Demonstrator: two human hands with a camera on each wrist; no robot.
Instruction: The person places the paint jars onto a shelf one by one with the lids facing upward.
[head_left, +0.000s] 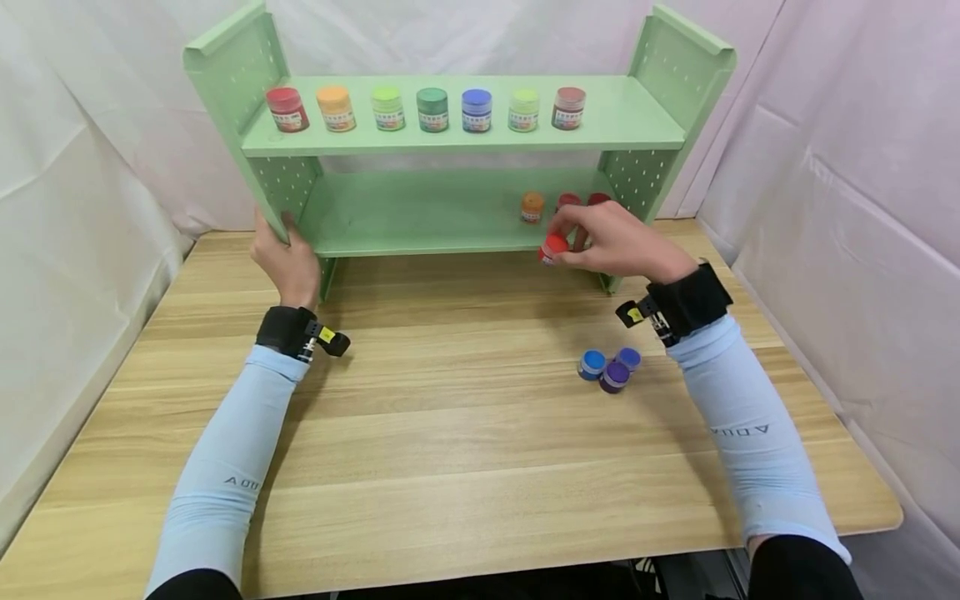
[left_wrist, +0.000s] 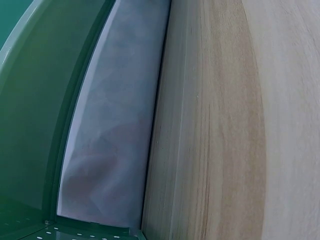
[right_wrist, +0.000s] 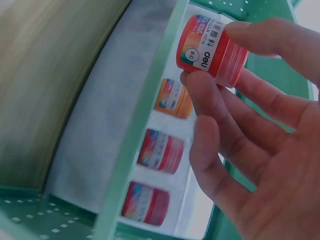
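My right hand (head_left: pixel 618 242) pinches a red paint jar (right_wrist: pixel 207 50) between thumb and fingers, just in front of the lower board of a green shelf (head_left: pixel 450 208). On that board, near the hand, stand an orange jar (head_left: pixel 532 208) and two dark red jars (right_wrist: pixel 160 151), partly covered by the hand in the head view. My left hand (head_left: pixel 288 267) grips the front edge of the shelf's left side panel, with fingers partly hidden behind it. The left wrist view shows only shelf and table, no hand.
Several paint jars stand in a row on the upper board, from a red jar (head_left: pixel 287 110) to a brownish-red jar (head_left: pixel 568 108). On the wooden table (head_left: pixel 450 417) sit a blue jar (head_left: pixel 592 364), a dark purple jar (head_left: pixel 614 377) and a violet jar (head_left: pixel 627 359). White cloth surrounds the table.
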